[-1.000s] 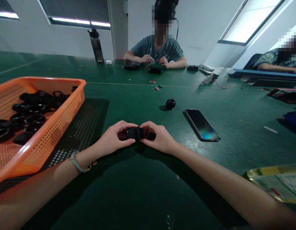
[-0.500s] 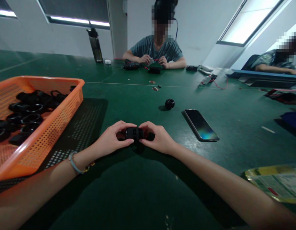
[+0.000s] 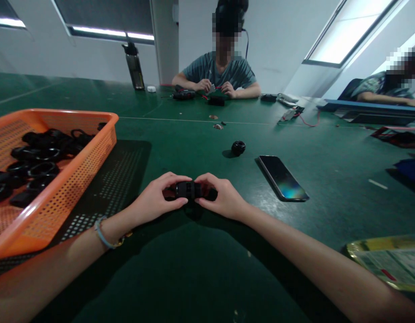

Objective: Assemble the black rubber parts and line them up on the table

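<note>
L hand (image 3: 153,202) + R hand (image 3: 221,199) both pinch black part (image 3: 189,189) over table (image 3: 201,269); mid-join, looks like. Next: firm twist/press, prob.

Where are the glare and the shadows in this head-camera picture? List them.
Head view: bright windows at top left and top right blow out to white; the phone screen shows a coloured sheen; the orange basket casts a dotted shadow on the table; the left hand and right hand shade the black part; straight edges bend toward the corners.
</note>
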`<state>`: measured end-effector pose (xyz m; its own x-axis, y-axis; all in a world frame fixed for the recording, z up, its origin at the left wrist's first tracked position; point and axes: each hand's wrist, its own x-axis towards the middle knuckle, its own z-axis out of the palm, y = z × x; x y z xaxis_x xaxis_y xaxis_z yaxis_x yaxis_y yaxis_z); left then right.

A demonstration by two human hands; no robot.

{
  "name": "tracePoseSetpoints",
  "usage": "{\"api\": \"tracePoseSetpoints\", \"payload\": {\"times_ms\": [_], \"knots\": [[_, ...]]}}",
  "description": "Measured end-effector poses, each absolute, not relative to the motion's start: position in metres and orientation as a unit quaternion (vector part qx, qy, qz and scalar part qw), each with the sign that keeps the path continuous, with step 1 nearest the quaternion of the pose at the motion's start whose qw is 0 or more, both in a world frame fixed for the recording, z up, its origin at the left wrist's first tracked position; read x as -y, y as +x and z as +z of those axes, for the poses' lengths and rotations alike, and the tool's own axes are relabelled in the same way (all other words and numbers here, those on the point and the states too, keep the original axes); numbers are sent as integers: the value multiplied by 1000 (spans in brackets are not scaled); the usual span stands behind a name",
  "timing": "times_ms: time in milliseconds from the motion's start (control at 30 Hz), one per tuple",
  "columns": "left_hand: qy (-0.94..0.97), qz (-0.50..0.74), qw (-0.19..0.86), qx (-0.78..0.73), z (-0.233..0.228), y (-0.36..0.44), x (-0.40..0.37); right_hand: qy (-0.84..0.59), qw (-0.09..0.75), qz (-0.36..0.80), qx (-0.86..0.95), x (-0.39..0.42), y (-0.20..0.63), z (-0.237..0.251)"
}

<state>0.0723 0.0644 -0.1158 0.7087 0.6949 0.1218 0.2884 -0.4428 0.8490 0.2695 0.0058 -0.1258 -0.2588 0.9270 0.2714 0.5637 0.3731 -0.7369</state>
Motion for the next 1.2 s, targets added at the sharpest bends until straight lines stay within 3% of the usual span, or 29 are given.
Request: {"api": "tracePoseSetpoints", "payload": {"times_ms": [767,1200], "knots": [[814,239,431,-308,-118,72,-65,-503,344,263,748,-5,268,-125],[807,245,442,-305,-119,72,-66,-501,350,179,771,-6,270,-125]]}}
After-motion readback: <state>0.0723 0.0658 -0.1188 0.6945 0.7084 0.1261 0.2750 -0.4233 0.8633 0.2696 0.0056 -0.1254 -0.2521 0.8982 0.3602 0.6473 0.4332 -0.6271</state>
